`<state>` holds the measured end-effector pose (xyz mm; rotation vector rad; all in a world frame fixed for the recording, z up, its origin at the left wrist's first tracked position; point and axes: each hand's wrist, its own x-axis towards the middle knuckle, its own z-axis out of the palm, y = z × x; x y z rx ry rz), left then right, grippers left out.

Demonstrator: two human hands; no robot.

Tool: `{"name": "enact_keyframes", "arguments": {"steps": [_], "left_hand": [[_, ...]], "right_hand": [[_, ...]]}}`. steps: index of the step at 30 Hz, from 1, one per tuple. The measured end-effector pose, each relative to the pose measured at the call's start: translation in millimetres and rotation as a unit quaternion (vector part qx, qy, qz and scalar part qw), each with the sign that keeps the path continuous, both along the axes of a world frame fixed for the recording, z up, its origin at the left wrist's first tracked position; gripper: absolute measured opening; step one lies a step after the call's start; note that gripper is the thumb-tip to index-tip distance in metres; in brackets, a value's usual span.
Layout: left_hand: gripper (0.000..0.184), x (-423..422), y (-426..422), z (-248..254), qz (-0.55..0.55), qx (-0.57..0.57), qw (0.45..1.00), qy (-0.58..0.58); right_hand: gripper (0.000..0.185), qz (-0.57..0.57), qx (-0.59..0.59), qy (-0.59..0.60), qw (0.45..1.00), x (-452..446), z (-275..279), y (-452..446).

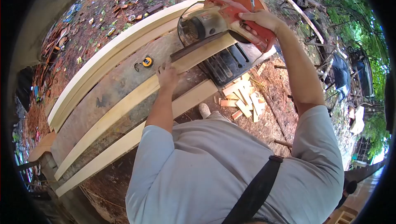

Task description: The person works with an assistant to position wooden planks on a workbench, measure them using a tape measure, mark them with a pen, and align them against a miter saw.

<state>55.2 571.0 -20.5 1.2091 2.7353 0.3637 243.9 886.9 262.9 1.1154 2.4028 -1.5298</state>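
Note:
My right hand (264,20) is wrapped around the red handle of a chop saw (225,11), at the upper middle of the head view. The saw has an orange-red guard and a grey motor, and it stands on a black slotted base (227,65). A long pale wooden board (136,94) runs along the bench and across the saw base, against a dark fence. My left hand (167,77) holds this board down to the left of the saw, fingers over its far edge. The blade's contact with the board is hidden.
A yellow tape measure (147,61) lies on the worn bench top (107,88). More long boards (119,44) lie along the far side, and another board (181,104) along the near side. Short wood offcuts (245,100) are heaped on the ground below the saw.

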Motion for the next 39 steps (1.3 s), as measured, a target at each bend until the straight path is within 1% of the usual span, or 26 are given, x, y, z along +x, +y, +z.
{"name": "enact_keyframes", "arguments": {"steps": [6,8,9,12,14,16,17,19,20,22,23,24,26,27,28,29,30,31,32,33,34,35,36,37,38,39], "left_hand": [[0.055,-4,1,1,-0.013,-0.033,0.999,-0.018],[0.054,-5,1,-8,-0.019,-0.021,1.0,-0.001],[0.054,-5,2,-3,-0.018,-0.016,1.0,0.0],[0.057,-1,-3,3,-0.031,-0.029,0.999,0.003],[0.063,-2,-4,5,-0.022,-0.031,0.999,-0.008],[0.066,-2,-4,15,-0.018,-0.05,0.998,-0.034],[0.069,2,-6,20,-0.009,-0.066,0.996,-0.066],[0.07,9,-16,48,-0.021,-0.081,0.993,-0.083],[0.071,12,-19,57,-0.03,-0.094,0.99,-0.105],[0.067,8,-21,56,-0.019,-0.112,0.986,-0.123],[0.064,6,-23,54,-0.003,-0.127,0.981,-0.148],[0.064,7,-26,53,-0.006,-0.133,0.98,-0.146],[0.048,11,-36,50,0.029,-0.062,0.986,-0.15],[0.048,9,-46,41,0.033,-0.066,0.986,-0.149],[0.04,2,-59,22,0.036,0.006,0.996,-0.084],[0.033,-4,-74,5,0.039,0.078,0.996,-0.017],[0.029,-7,-100,-13,0.076,0.186,0.979,-0.01],[0.025,-7,-124,-23,0.112,0.292,0.95,-0.001],[0.024,-6,-133,-21,0.235,0.349,0.906,-0.042],[0.024,-5,-140,-17,0.352,0.399,0.843,-0.08],[0.025,-6,-152,-7,0.383,0.41,0.82,-0.113],[0.026,-6,-164,7,0.414,0.42,0.794,-0.143],[0.026,-5,-172,15,0.417,0.418,0.796,-0.133],[0.026,-5,-178,24,0.424,0.443,0.785,-0.091],[0.026,-2,-186,31,0.43,0.465,0.772,-0.05],[0.025,-1,-198,36,0.467,0.442,0.764,-0.055]], "right_hand": [[0.046,-0.008,0.018,-0.023,1.0,13,-13,-10],[0.05,-0.021,0.017,0.035,0.999,21,-12,-25],[0.054,-0.012,0.048,0.026,0.998,22,-16,-27],[0.054,-0.03,0.049,-0.006,0.998,25,-16,-27],[0.049,0.007,0.078,0.016,0.997,12,-11,-2],[0.046,0.127,0.289,-0.008,0.949,0,14,12],[0.046,0.122,0.286,-0.007,0.95,1,25,11],[0.043,0.125,0.438,-0.019,0.89,-5,62,-5],[0.043,0.118,0.435,-0.015,0.892,-2,80,-20],[0.044,0.057,0.38,0.034,0.923,11,102,-45],[0.042,0.086,0.367,0.234,0.896,25,92,-27],[0.04,0.112,0.34,0.424,0.832,48,80,-4],[0.037,-0.121,0.335,0.393,0.848,102,106,5],[0.035,-0.246,0.306,0.43,0.813,124,111,3],[0.036,-0.35,0.284,0.516,0.728,147,91,23],[0.037,-0.397,0.351,0.468,0.708,181,64,49],[0.038,-0.439,0.414,0.414,0.682,206,32,71],[0.034,-0.514,0.349,0.442,0.647,208,-3,81],[0.035,-0.506,0.45,0.243,0.695,246,-85,124],[0.036,-0.573,0.178,0.325,0.731,260,-154,150],[0.024,-0.653,-0.057,0.332,0.678,264,-217,158],[0.013,-0.616,-0.005,0.252,0.746,257,-259,147],[0.009,-0.571,0.057,0.164,0.802,249,-301,137],[0.018,-0.524,0.121,0.082,0.839,240,-341,125],[0.025,-0.513,0.127,0.123,0.84,237,-393,125],[0.03,-0.462,0.207,0.123,0.853,222,-401,120]]}}
